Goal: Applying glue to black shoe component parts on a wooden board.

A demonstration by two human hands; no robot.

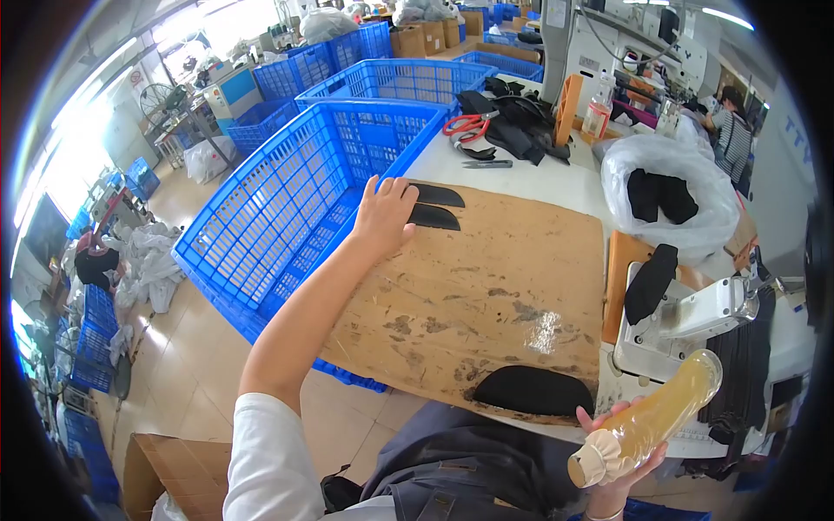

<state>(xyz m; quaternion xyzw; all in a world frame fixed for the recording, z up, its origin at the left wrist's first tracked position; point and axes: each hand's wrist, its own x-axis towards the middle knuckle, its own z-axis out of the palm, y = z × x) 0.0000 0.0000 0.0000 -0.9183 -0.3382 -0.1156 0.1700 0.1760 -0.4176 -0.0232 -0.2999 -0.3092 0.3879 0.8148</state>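
A brown board [486,278], smeared with dark stains, lies before me. At its far left corner my left hand [382,215] rests over the ends of two black curved fabric pieces [436,217], thumb and fingers apart. My right hand [645,460] is wrapped round a clear bottle [671,398] of yellowish liquid. That bottle is tilted, its cream-coloured wrapped cap pointing down towards me. Just left of it, a larger black rounded piece [532,391] sits at the board's near edge.
Blue plastic crates [252,234] stand left of the table and behind. Red-handled scissors [469,127], small snips [488,164] and black scraps [521,130] lie beyond the board. A white sewing machine [708,311] and a plastic bag [621,178] of black pieces are at right. A person [731,130] sits farther back.
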